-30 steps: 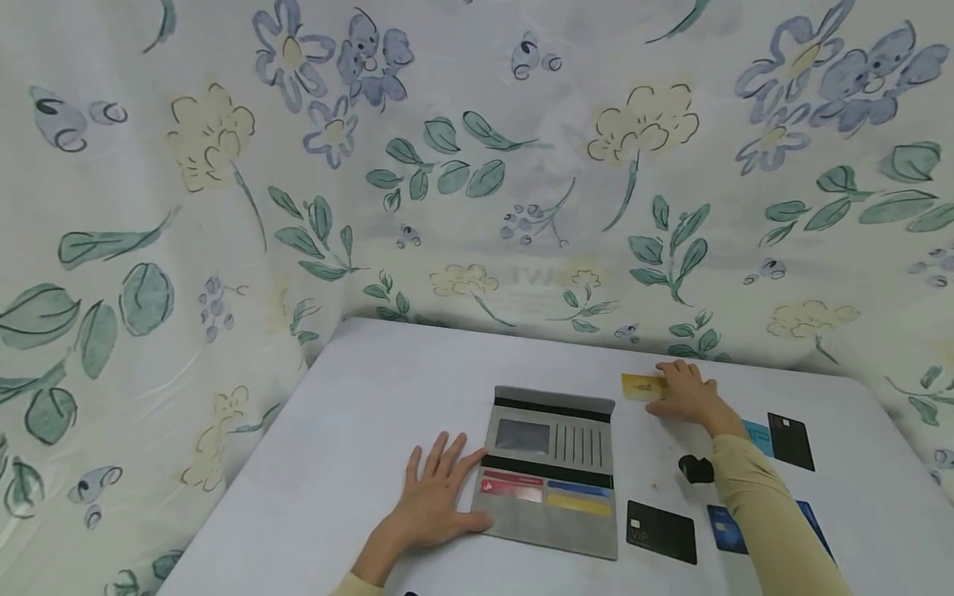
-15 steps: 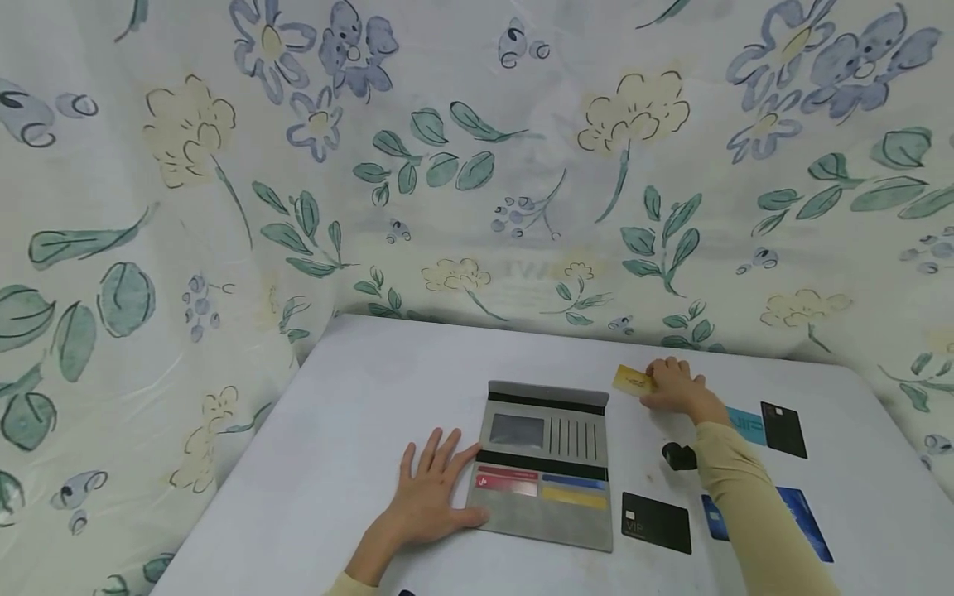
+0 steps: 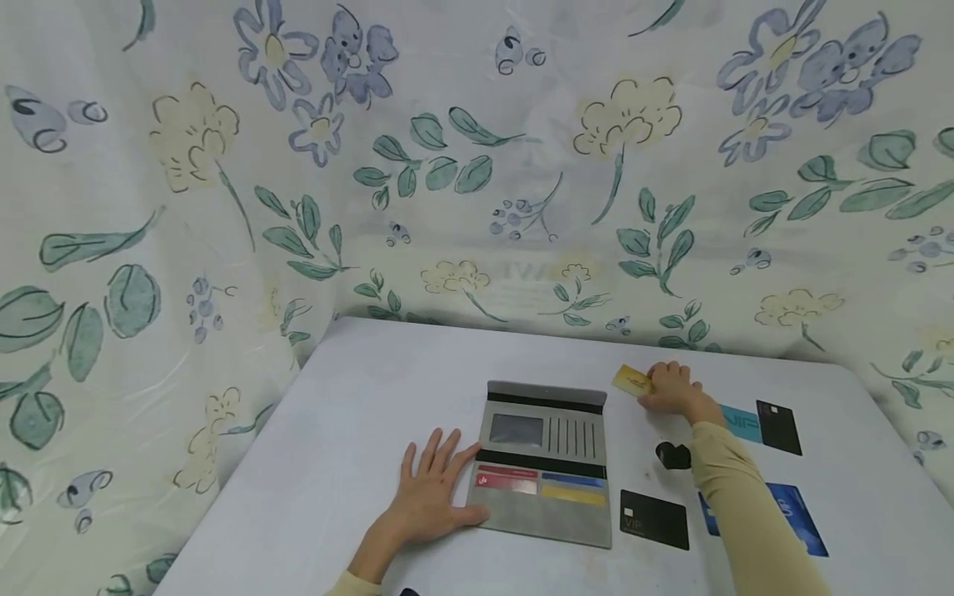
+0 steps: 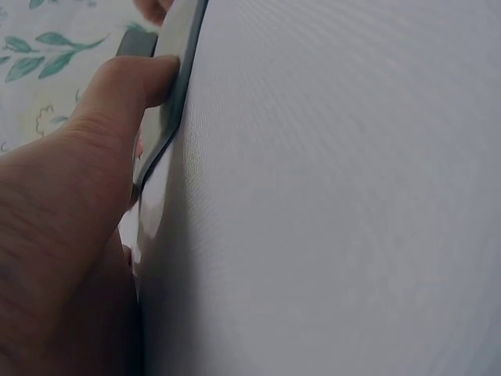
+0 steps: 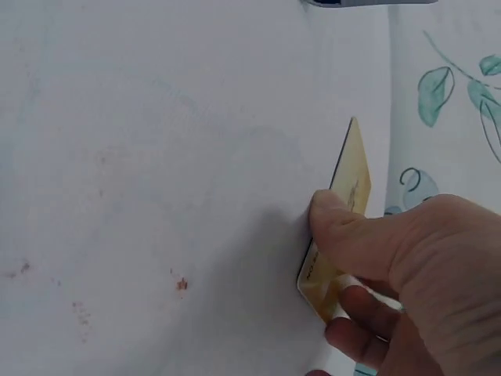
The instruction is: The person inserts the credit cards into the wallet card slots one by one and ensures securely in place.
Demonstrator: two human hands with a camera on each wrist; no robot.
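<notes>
We noted a plain white surface (image 3: pixel 373 389), with a few reddish-brown specks (image 5: pixel 182 284) visible in the right wrist view. A patterned sheet (image 3: pixel 447 223) with blue flowers, yellow blooms and green leaves hung behind it and along its left side. On the right part of the surface we logged a black VIP card (image 3: pixel 654 520), a small black object (image 3: pixel 673 455), a teal card (image 3: pixel 741 423) just beside a second black card (image 3: pixel 779 428), and blue cards (image 3: pixel 799 517) partly hidden by the right sleeve (image 3: pixel 745 505).

We located the yellow card (image 3: pixel 630 380) near the surface's far edge, beyond and to the right of the wallet (image 3: pixel 544 521). It was golden and rectangular, with small dark print; the right wrist view showed it tilted. Whether its edge touched the surface we could not tell. The right hand (image 3: pixel 671 389) had its thumb and fingers clamped on the card.

The wallet lay open, grey with black bands, a clear window, and red, blue and yellow cards in its pockets. We saw the left hand (image 3: pixel 431 505) with fingers spread apart, thumb on the wallet's left edge.
</notes>
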